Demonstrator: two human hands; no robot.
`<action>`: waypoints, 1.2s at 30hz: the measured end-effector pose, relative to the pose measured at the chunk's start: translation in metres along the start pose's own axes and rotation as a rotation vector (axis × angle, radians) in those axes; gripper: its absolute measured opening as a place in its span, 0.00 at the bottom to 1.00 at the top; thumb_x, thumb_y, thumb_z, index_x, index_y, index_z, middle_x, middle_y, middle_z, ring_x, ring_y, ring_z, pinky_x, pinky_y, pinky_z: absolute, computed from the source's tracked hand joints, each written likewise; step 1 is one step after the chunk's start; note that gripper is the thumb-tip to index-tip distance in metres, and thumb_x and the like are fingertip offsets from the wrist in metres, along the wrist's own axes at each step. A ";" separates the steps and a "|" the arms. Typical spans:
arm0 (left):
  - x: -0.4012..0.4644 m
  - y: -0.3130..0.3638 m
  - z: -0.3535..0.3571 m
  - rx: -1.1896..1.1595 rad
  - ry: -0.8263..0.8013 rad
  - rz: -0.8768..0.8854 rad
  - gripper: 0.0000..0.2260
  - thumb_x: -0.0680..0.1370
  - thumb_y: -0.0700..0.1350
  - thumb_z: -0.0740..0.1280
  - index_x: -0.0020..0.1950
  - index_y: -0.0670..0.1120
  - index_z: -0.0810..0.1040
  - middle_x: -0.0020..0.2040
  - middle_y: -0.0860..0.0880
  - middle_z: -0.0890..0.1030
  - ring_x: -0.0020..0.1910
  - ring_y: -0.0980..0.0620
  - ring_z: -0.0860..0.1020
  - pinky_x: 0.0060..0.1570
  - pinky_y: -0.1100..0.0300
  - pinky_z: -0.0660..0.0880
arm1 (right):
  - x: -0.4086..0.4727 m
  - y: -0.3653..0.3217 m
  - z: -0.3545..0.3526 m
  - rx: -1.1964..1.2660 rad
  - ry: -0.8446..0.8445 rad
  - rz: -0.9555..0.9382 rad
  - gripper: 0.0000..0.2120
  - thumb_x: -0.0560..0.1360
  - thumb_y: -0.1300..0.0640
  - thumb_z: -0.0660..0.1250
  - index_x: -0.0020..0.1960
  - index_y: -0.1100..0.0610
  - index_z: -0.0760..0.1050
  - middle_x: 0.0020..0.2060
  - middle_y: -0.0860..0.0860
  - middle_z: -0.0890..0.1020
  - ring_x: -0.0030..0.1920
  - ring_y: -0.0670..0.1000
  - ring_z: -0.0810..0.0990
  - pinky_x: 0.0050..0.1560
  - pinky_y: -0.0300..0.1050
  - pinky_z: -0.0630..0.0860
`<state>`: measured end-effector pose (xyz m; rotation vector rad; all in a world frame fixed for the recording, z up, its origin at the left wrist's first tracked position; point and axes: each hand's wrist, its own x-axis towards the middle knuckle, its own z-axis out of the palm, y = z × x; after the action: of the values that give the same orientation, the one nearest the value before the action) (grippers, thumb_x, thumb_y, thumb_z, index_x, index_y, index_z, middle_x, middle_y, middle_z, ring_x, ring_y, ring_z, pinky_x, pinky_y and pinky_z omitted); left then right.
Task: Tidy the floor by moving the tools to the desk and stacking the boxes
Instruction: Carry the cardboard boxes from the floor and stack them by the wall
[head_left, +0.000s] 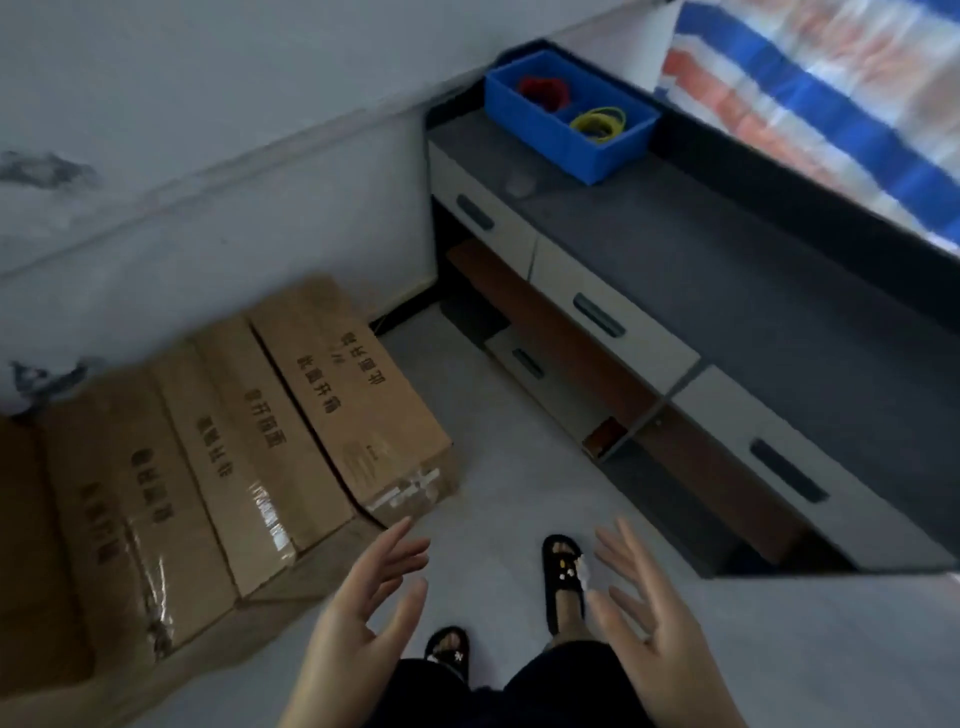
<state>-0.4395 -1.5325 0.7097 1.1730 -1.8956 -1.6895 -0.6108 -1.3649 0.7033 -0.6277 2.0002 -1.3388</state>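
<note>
Left hand (363, 618): fingers spread, empty
Right hand (649, 618): likewise spread (palms facing)
Cardboard boxes (218, 447): side by side against wall
Blue bin (571, 117): on desk (727, 291)

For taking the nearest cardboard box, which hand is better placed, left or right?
Probably the left. The left hand is open and empty, with its fingertips close to the corner of the rightmost cardboard box. The right hand is also open, but it hangs farther away, on the desk side.
</note>
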 end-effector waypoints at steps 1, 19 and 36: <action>-0.002 -0.003 -0.004 0.007 -0.051 0.011 0.20 0.70 0.48 0.65 0.61 0.58 0.71 0.51 0.63 0.81 0.54 0.61 0.79 0.57 0.56 0.74 | -0.017 0.002 0.005 0.023 0.070 0.017 0.40 0.58 0.22 0.63 0.67 0.28 0.59 0.61 0.26 0.71 0.62 0.32 0.71 0.58 0.31 0.73; -0.148 -0.015 0.087 0.208 -1.043 0.360 0.20 0.69 0.51 0.68 0.53 0.75 0.72 0.52 0.61 0.81 0.51 0.60 0.80 0.53 0.68 0.75 | -0.357 0.063 0.065 0.272 1.140 0.332 0.30 0.72 0.56 0.69 0.67 0.34 0.63 0.57 0.28 0.74 0.57 0.33 0.76 0.59 0.42 0.75; -0.496 -0.099 0.189 0.426 -1.941 0.576 0.21 0.64 0.60 0.64 0.55 0.77 0.70 0.51 0.64 0.81 0.51 0.61 0.81 0.52 0.71 0.74 | -0.698 0.131 0.184 0.521 1.956 0.684 0.38 0.72 0.63 0.68 0.53 0.17 0.62 0.53 0.27 0.76 0.54 0.34 0.77 0.49 0.26 0.73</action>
<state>-0.2433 -1.0293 0.7034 -1.6917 -2.9022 -2.0292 -0.0064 -0.9490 0.7031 2.1913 2.2177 -1.9399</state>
